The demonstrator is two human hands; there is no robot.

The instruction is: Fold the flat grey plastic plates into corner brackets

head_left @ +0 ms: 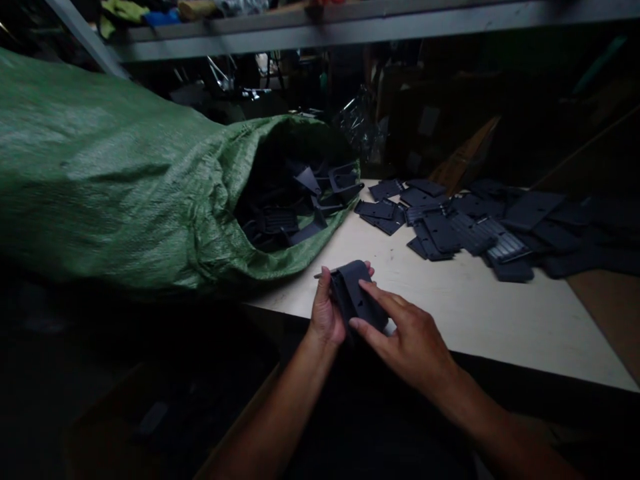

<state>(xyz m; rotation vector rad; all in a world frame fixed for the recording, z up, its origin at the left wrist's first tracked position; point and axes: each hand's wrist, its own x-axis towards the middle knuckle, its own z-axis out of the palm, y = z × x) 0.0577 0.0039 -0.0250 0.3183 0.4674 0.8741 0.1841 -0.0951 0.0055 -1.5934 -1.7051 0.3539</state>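
In my left hand (329, 313) is a dark plastic part (364, 293), with a flat face that has small holes in it. The thumb lies along the part's left side, and fingertips show past its far edge. My right hand (407, 333) presses its thumb and fingers onto the face from the right. The part seems to be two pieces set together, a bracket and a plate, but it is too dark to tell how they join. Both hands are over the near edge of a pale tabletop (380, 257).
A big green woven sack (125, 180) lies at the left, its mouth open on dark angled brackets (320, 187). Several flat dark plates (440, 230) are heaped on the right of the table. A shelf edge (350, 27) runs across above. At the lower left stands a dim cardboard box (107, 413).
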